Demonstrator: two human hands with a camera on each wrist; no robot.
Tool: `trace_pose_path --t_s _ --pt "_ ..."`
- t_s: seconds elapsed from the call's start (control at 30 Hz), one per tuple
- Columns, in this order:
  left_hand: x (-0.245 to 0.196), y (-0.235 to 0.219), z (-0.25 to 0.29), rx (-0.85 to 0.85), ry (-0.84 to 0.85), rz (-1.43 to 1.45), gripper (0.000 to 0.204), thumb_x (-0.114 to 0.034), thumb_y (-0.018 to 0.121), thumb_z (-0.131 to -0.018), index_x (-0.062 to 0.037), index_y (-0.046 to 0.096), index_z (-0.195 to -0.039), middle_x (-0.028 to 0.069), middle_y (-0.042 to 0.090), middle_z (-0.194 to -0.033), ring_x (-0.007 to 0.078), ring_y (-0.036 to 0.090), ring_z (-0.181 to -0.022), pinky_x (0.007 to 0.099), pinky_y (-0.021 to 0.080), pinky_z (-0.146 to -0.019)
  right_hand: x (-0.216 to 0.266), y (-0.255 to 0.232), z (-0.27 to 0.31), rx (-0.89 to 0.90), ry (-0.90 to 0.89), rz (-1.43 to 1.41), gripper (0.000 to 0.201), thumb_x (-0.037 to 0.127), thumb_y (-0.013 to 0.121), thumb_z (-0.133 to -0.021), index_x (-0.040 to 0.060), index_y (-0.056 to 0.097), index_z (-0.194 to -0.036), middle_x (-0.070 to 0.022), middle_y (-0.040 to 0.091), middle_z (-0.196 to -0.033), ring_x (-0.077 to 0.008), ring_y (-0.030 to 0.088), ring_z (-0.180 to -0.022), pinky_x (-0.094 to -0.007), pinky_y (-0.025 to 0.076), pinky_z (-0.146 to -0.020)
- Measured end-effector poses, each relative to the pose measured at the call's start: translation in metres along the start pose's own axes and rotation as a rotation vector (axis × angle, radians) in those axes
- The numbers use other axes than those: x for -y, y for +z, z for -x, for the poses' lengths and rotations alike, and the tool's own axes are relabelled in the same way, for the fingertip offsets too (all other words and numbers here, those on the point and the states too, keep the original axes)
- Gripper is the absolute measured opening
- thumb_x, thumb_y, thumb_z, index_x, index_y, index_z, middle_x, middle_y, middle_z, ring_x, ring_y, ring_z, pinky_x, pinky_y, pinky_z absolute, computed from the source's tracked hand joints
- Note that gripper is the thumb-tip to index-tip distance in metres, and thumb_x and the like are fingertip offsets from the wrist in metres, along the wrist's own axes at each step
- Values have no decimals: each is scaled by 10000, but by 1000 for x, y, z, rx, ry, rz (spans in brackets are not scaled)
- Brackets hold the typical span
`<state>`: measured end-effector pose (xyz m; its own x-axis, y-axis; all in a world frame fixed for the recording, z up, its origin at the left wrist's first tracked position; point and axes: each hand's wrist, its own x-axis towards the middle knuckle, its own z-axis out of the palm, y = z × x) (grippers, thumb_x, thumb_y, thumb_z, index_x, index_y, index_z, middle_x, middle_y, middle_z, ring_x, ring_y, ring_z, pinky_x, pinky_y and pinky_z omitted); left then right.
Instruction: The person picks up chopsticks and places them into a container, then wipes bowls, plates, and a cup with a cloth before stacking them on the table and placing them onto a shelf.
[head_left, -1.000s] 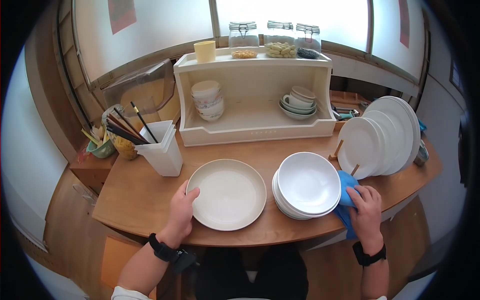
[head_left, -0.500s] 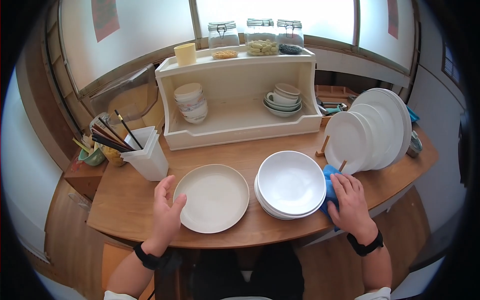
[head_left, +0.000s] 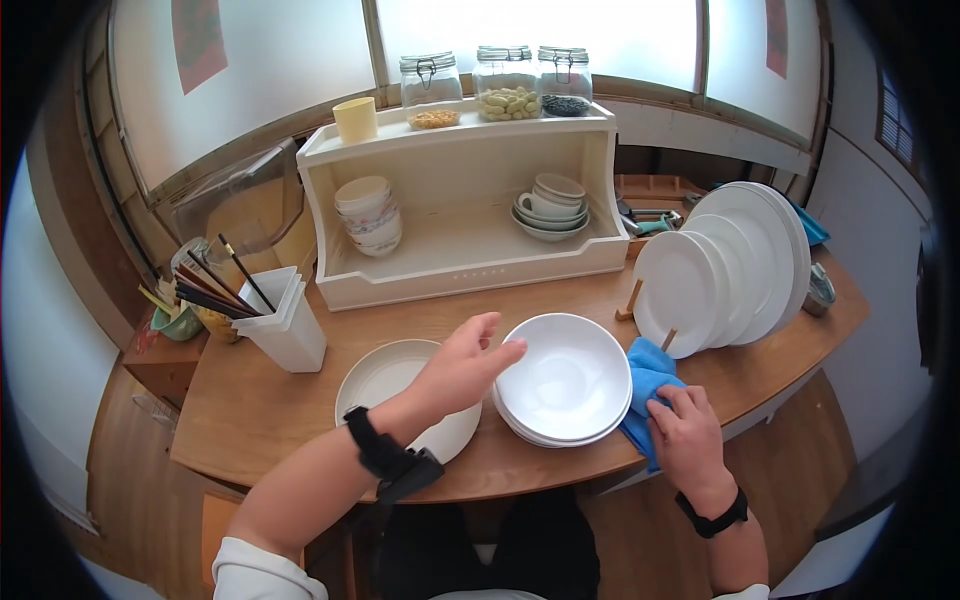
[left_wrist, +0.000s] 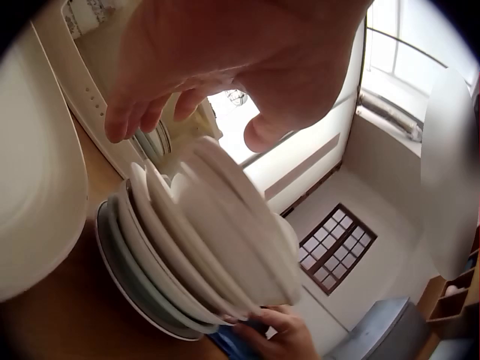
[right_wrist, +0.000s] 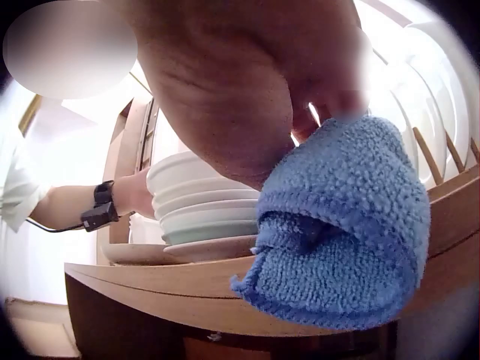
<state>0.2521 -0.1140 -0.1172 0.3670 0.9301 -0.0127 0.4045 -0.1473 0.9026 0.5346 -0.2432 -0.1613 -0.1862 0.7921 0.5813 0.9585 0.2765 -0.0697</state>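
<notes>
Bowl stack: my landmark (head_left: 565,380), mouths up; the top bowl is round, so I see no long axis across it.
Left hand: over the stack's left rim (head_left: 465,365), the nearer of my two, fingers loose and thumb spread wide, holding nothing; in the left wrist view a gap shows between it and the bowls.
Right hand: to the right of the stack (head_left: 690,440), fingers curled on the cloth, gripping it.
Blue cloth: just beside the stack's right side (head_left: 650,375), between it and my right hand, bunched and folded over.
Beige plate: left of the stack (head_left: 365,380), lying flat, partly covered by my left forearm.
Hard to see: the lower bowls are mostly hidden from above; my right fingertips blur in the right wrist view, so I cannot tell exactly how they meet the cloth.
</notes>
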Motion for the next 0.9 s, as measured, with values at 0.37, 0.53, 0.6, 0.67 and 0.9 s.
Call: trace_pose_path --t_s 0.37,0.53,0.6,0.67,0.9 --pt "-8 6 -18 302 -145 130 569 -433 459 -980 -34 425 -1384 68 586 -1164 128 543 -962 259 448 -768 35 -11 -15 233 501 -1061 644 218 601 -933 -55 275 -1417 -243 494 -1303 -269 602 -1042 -319 536 -736" --pt "-7 7 -23 339 -123 188 548 -425 420 -993 -60 407 -1402 57 567 -1179 115 519 -969 281 444 -754 45 -11 -27 299 667 -1263 748 337 489 -985 12 44 -1492 -196 416 -1362 -260 521 -1174 -367 570 -806" --pt "-11 6 -22 358 -192 172 549 -417 408 -996 -67 382 -1417 62 566 -1159 115 507 -961 299 440 -756 44 -11 -31 309 710 -1293 763 327 512 -977 -4 49 -1485 -210 382 -1393 -262 515 -1184 -357 568 -794" --pt "0 11 -27 341 -190 207 552 -412 400 -997 -65 365 -1425 65 566 -1148 115 512 -923 293 440 -723 43 -12 -33 313 756 -1320 778 318 535 -969 -21 54 -1478 -223 349 -1425 -265 509 -1195 -348 567 -782" --pt "7 14 -32 305 -278 240 482 -376 389 -993 -44 440 -1340 48 575 -995 114 506 -724 275 398 -544 45 -16 -41 521 911 -1464 675 358 480 -988 104 120 -1499 -155 401 -1387 -276 488 -1217 -437 542 -842"
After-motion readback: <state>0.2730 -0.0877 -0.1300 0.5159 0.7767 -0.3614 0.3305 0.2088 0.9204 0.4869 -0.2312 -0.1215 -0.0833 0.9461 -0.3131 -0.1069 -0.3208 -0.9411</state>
